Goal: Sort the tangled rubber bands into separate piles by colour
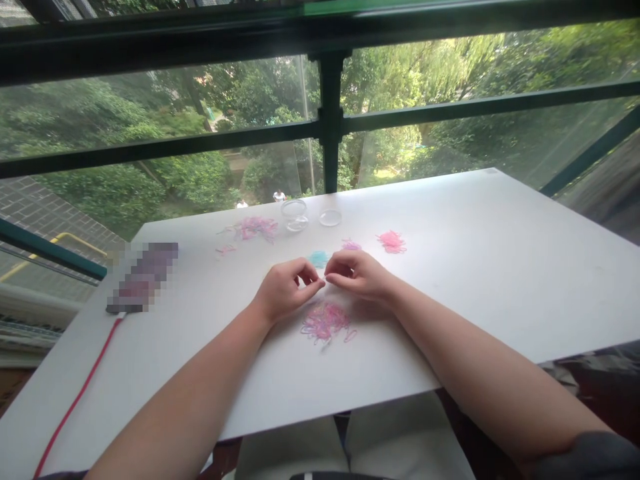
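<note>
Over the middle of the white table [480, 267], my left hand [290, 287] and my right hand [360, 277] meet at the fingertips. Each one is pinched, and what lies between the fingers is too small to make out. Just below them is a loose pile of pink and purple bands [327, 321]. A small teal pile [318, 259] sits right behind the fingertips, with a small purple pile [351, 245] beside it. Farther right is a coral pink pile [391, 241]. A larger pink and purple pile [257, 229] lies at the back left.
Two clear round containers [294, 217] [331, 217] stand near the back edge. At the left lies a blurred-out device [145, 277] with a red cable [83, 390]. Green railing and glass [330, 127] run behind the table.
</note>
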`<state>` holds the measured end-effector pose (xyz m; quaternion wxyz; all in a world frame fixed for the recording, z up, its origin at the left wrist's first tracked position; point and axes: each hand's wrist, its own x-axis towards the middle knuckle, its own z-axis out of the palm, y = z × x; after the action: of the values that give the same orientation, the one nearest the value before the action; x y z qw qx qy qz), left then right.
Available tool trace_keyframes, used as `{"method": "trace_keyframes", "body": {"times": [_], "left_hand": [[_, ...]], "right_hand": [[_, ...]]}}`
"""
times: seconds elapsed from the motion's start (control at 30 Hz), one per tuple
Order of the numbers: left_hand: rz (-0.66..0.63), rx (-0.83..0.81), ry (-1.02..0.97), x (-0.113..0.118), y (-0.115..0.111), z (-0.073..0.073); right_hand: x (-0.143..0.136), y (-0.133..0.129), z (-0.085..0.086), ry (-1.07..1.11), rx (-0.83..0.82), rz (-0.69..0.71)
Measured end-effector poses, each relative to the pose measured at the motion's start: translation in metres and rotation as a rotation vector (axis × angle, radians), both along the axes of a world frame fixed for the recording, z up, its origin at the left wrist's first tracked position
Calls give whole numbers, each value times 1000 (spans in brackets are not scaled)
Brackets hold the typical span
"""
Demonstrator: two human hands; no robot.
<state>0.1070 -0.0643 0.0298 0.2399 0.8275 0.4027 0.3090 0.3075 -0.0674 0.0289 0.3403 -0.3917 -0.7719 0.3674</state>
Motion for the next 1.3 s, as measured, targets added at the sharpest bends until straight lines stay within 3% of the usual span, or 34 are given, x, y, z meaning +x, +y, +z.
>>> {"method": "trace_keyframes", "body": {"times": [0.6,0.67,0.83,0.9,1.3], "left_hand": [[21,25,-22,-2,0,4],[29,30,-24,-3,0,4],[33,21,-21,-5,1,4],[24,14,-14,-4,0,4],[13,-9,41,-4,0,4]], "right_hand": [[2,0,-1,-90,112,-54],[7,1,1,-127,162,-117],[35,13,5,-210,224,-576],[44,18,3,-262,196,-666],[41,26,-11,-428,164,-655]]}}
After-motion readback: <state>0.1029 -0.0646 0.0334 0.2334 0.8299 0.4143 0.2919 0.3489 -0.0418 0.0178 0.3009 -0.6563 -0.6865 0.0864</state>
